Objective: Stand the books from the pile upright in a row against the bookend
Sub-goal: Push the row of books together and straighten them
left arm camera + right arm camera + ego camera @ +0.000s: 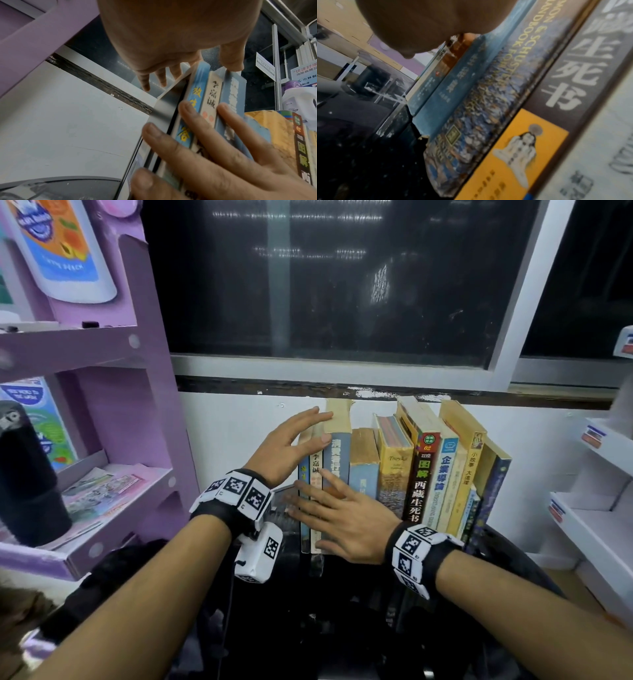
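Observation:
Several books (424, 474) stand upright in a row on a dark surface, backs to the white wall. At the row's left end are a thin blue book (193, 102), a cream-spined book (211, 97) and a taller grey-blue book (337, 453). A grey metal bookend (161, 108) stands flat against the thin blue book's left side. My left hand (318, 428) reaches over the tops of these left books with straight fingers, thumb touching the grey-blue spine. My right hand (308, 511) lies flat across their spines, fingers spread, little finger past the bookend. The right wrist view shows only my palm and close spines (573, 75).
A purple cardboard shelf unit (113, 392) with a black bottle (27, 481) stands close on the left. White shelves (589, 508) flank the right. A dark window (325, 285) sits above the wall. The dark surface (342, 611) extends toward me in front of the books.

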Demonstrator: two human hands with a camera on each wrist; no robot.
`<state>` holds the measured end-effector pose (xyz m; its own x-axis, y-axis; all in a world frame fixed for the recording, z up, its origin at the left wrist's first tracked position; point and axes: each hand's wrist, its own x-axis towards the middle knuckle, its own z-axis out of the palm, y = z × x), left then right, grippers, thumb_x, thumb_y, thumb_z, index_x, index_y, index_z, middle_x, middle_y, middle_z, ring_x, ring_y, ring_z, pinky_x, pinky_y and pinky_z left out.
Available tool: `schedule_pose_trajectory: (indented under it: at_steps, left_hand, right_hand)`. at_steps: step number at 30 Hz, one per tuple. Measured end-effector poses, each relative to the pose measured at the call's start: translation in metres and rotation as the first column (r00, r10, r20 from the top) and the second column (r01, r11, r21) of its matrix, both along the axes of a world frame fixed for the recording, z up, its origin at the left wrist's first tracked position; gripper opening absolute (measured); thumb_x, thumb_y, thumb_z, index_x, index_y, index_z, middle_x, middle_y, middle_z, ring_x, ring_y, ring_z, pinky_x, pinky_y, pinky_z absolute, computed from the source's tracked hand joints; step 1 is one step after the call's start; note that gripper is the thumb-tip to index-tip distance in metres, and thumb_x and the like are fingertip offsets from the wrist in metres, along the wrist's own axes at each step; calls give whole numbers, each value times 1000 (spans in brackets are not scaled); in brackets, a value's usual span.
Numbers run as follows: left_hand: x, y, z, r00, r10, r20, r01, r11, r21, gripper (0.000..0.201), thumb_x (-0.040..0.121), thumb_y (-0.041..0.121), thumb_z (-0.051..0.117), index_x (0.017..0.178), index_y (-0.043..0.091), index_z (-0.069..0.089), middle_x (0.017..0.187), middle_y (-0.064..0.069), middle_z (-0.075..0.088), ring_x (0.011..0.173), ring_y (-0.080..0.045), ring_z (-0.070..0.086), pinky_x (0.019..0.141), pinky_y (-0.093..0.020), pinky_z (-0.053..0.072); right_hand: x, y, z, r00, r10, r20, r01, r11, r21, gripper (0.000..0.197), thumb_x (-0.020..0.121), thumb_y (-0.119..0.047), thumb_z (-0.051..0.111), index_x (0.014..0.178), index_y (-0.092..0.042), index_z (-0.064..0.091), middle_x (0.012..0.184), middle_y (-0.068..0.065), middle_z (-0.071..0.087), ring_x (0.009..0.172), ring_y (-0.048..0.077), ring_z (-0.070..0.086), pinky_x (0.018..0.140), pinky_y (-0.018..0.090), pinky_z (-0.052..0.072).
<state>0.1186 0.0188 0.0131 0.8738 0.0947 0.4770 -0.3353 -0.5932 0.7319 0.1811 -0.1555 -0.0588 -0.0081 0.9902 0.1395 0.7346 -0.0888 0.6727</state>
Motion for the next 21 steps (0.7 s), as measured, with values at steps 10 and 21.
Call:
schedule_pose_trajectory:
  at_steps: [10,21]
  left_hand:
    - [14,2,-10,992,-124,35,128,984,-126,50,79,56,57,124,36,54,145,15,43,128,-3,46,107,-37,42]
    - [18,5,-14,987,-142,72,150,981,-120,45,85,45,57,128,32,52,144,13,45,123,-1,50,101,-31,47]
  right_hand:
    - [7,0,-12,997,68,36,-69,997,43,70,97,-50,40,152,-11,22,160,5,20,150,23,4,119,54,-6]
    - [13,0,-14,996,76,49,-78,997,30,69,97,-45,38,154,-11,17,161,5,14,150,22,-1,118,54,-9]
